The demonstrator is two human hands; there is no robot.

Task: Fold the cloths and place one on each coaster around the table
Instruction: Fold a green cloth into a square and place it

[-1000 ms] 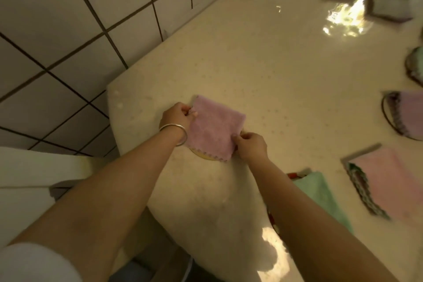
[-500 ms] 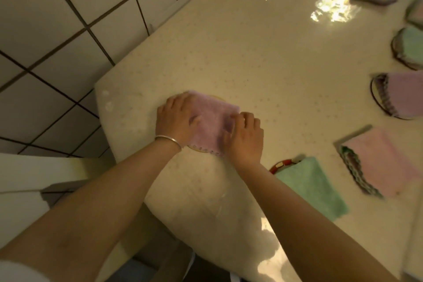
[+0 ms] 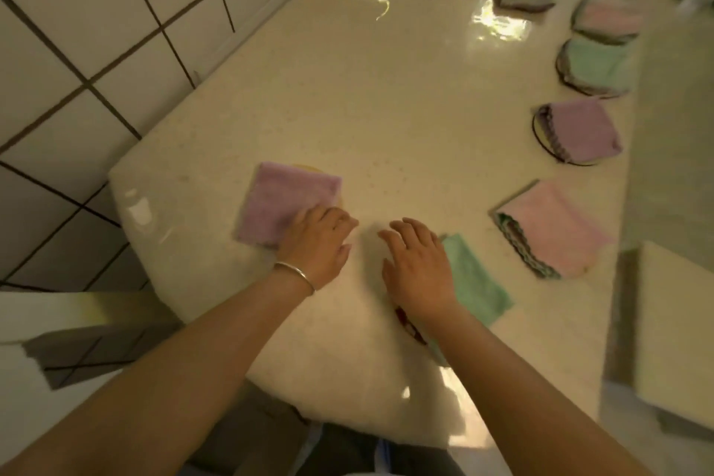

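Purple cloth: laid folded on a yellow coaster near the table corner.
Left hand: spread flat, fingertips on the cloth's near edge.
Right hand: spread, nothing held, partly over the green cloth.
Risk: the cloth could be dragged off its coaster if the left hand is slid away.

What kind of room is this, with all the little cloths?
Probably a kitchen or dining area in a home. A pale speckled table stands over a floor of big tiles, and folded cloths sit on coasters around its edge, like the purple cloth.
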